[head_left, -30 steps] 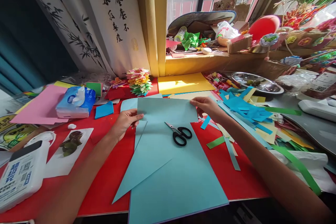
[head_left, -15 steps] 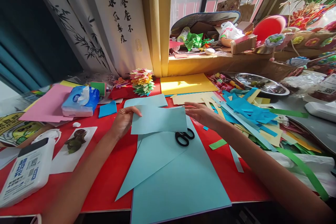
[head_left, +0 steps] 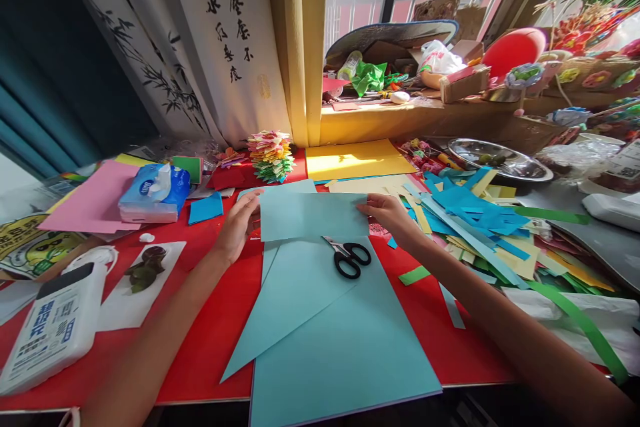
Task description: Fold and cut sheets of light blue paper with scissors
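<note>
Left hand (head_left: 239,228) and right hand (head_left: 389,215), apart, flank a pale-blue paper rectangle (head_left: 311,217); the right pinches it, the left's grip I can't tell. Black-handled scissors (head_left: 344,251) lie beyond the worktop's (head_left: 210,327) front edge.

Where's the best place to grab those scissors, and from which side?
Probably by the black handle loops, coming from the right and near side. The scissors lie on the light-blue paper with their loops toward that side, while the pointed blades aim left and away, toward the small sheet in the right hand.
</note>
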`<state>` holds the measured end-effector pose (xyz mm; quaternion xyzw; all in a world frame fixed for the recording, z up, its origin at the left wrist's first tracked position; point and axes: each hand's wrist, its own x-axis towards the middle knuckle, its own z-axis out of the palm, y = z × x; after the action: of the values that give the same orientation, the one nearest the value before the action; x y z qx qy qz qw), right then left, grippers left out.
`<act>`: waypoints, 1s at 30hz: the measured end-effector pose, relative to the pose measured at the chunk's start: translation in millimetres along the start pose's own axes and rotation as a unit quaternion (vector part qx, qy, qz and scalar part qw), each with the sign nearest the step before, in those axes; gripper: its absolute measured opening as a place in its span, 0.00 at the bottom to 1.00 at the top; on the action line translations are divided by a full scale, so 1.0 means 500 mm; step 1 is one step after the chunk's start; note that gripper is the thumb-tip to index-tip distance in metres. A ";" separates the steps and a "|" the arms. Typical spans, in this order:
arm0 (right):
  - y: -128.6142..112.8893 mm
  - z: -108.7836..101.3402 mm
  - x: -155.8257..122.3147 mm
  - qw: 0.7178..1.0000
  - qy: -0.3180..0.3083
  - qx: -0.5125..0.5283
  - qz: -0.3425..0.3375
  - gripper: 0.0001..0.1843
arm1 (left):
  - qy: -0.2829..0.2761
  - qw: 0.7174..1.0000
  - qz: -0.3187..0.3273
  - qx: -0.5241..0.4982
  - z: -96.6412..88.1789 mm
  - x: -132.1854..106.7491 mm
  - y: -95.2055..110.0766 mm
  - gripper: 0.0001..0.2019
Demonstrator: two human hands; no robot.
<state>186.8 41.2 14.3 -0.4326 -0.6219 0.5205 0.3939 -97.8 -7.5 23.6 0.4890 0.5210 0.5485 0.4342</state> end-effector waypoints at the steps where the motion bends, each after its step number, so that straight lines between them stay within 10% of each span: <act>1: -0.001 0.000 -0.001 1.000 0.001 0.007 -0.004 0.14 | 0.000 1.000 -0.003 0.007 0.001 0.000 -0.001 0.27; 13: 0.009 -0.002 0.005 0.998 0.027 0.052 0.004 0.15 | 0.034 0.998 -0.016 0.047 -0.002 0.011 -0.025 0.16; 22: 0.009 0.000 -0.001 0.999 -0.005 0.006 0.035 0.17 | 0.178 0.982 0.035 0.058 -0.072 0.040 -0.034 0.13; 30: 0.017 0.003 0.001 0.998 -0.028 -0.031 0.047 0.17 | 0.149 0.976 -0.029 0.156 -0.106 0.059 -0.061 0.15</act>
<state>186.1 41.9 5.6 -0.4585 -0.6274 0.5307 0.3383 -155.4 16.0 -3.1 0.4485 0.6725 0.5146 0.2861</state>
